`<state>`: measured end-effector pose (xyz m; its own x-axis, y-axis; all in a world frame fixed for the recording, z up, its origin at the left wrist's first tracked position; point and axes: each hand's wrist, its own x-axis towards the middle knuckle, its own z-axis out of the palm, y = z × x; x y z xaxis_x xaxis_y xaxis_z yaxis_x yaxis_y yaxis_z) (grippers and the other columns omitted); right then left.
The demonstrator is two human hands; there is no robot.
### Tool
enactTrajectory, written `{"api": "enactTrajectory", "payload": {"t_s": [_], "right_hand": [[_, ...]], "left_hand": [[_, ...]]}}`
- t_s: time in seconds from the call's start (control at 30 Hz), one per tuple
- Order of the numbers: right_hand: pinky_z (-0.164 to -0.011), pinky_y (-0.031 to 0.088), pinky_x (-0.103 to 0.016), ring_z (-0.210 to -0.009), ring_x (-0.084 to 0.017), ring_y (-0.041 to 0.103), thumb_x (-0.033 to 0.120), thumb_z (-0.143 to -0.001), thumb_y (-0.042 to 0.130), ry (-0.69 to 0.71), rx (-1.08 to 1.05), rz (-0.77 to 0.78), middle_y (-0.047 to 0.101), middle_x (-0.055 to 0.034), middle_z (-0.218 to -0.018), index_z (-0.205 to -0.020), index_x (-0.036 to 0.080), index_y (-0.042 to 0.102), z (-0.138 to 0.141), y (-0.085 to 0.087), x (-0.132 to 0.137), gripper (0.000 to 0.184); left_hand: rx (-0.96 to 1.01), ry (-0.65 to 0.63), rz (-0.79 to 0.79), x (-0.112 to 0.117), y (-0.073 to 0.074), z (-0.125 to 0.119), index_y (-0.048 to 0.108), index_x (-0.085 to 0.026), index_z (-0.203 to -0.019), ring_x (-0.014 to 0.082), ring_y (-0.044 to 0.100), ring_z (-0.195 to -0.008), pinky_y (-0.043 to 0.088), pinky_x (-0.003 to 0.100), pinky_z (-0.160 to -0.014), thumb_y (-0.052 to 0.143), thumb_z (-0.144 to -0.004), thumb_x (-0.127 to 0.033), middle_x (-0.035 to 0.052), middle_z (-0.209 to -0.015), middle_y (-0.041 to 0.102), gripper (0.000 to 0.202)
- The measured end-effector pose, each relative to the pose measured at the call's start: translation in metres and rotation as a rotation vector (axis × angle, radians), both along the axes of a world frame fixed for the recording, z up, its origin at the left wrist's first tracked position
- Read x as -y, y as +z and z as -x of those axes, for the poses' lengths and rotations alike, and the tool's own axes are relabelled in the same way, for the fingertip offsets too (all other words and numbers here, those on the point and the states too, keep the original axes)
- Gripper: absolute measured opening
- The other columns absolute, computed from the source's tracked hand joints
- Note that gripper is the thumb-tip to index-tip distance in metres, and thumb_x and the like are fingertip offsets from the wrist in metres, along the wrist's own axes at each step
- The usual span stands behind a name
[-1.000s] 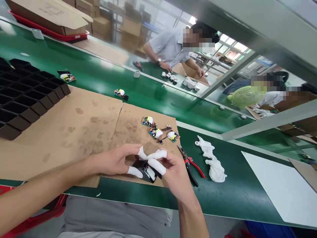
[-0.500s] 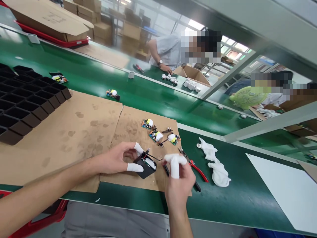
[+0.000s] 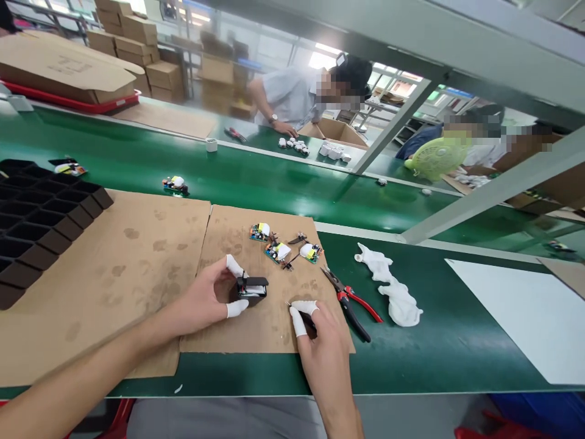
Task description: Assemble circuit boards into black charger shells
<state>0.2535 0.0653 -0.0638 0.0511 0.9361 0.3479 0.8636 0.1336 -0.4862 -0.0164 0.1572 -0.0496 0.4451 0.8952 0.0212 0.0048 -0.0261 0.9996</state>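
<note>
My left hand (image 3: pixel 211 294), with white finger cots on thumb and forefinger, pinches a small black housing (image 3: pixel 250 287) that rests on the brown cardboard sheet (image 3: pixel 256 329). A white part shows inside the housing. To its right my right hand (image 3: pixel 316 341), also wearing finger cots, is closed on a thin dark tool (image 3: pixel 301 316) whose tip points toward the housing. Three small circuit boards (image 3: pixel 282 246) with white and yellow parts lie on the cardboard just beyond my hands.
Red-handled pliers (image 3: pixel 351 302) and a crumpled white glove (image 3: pixel 392 294) lie to the right on the green table. A black cell tray (image 3: pixel 36 219) stands at the left. Loose boards (image 3: pixel 175 183) ride the green conveyor. Other workers sit across it. A white sheet (image 3: pixel 525 317) lies far right.
My hands came apart: the left now sets the black housing down on the cardboard, and the right has dropped to the cardboard holding the thin tool. The view shifted rightward.
</note>
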Motion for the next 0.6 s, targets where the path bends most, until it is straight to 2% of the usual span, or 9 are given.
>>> {"api": "enactTrajectory", "payload": {"t_s": [0.17, 0.27, 0.37, 0.5, 0.6], "right_hand": [[-0.091, 0.061, -0.044, -0.106, -0.031, 0.074, 0.036, -0.113, 0.065, -0.031, -0.06, 0.007, 0.075, -0.0097, -0.112, -0.122, 0.024, 0.078, 0.003, -0.003, 0.006, 0.02], [-0.091, 0.06, -0.044, -0.103, -0.03, 0.074, 0.034, -0.113, 0.064, -0.025, -0.1, 0.002, 0.076, -0.0088, -0.109, -0.109, 0.025, 0.078, 0.006, -0.001, 0.006, 0.017], [-0.085, 0.062, -0.037, -0.095, -0.025, 0.077, 0.032, -0.114, 0.067, 0.021, -0.23, -0.067, 0.079, -0.0062, -0.105, -0.113, 0.025, 0.078, 0.01, 0.004, 0.006, 0.013], [-0.071, 0.062, -0.029, -0.08, -0.02, 0.074, 0.025, -0.11, 0.073, 0.065, -0.341, -0.122, 0.073, -0.0031, -0.094, -0.121, 0.026, 0.081, 0.02, 0.019, 0.01, 0.014], [-0.068, 0.062, -0.026, -0.08, -0.018, 0.073, 0.02, -0.112, 0.065, 0.118, -0.3, -0.066, 0.072, -0.0051, -0.102, -0.134, 0.029, 0.081, 0.03, 0.037, 0.014, 0.029]], "left_hand": [[-0.115, -0.027, -0.061, -0.001, 0.007, 0.003, 0.059, -0.023, -0.104, 0.0223, 0.073, -0.106, 0.061, 0.041, -0.102, 0.089, -0.082, -0.026, 0.0048, -0.11, 0.075, 0.038], [-0.137, -0.031, -0.049, -0.001, 0.009, 0.004, 0.063, -0.023, -0.114, 0.0219, 0.074, -0.106, 0.062, 0.038, -0.099, 0.086, -0.092, -0.034, 0.0051, -0.112, 0.075, 0.034], [-0.156, -0.04, -0.031, 0.0, 0.008, 0.004, 0.066, -0.022, -0.113, 0.0211, 0.072, -0.103, 0.062, 0.036, -0.095, 0.077, -0.103, -0.043, 0.0048, -0.11, 0.075, 0.025], [-0.15, -0.058, -0.046, 0.003, 0.007, 0.003, 0.067, -0.022, -0.116, 0.0214, 0.072, -0.104, 0.062, 0.036, -0.096, 0.067, -0.111, -0.045, 0.0053, -0.112, 0.076, 0.023], [-0.109, -0.087, -0.04, 0.006, 0.007, 0.001, 0.068, -0.023, -0.123, 0.0222, 0.072, -0.109, 0.062, 0.039, -0.102, 0.064, -0.113, -0.045, 0.0066, -0.117, 0.076, 0.025]]}}
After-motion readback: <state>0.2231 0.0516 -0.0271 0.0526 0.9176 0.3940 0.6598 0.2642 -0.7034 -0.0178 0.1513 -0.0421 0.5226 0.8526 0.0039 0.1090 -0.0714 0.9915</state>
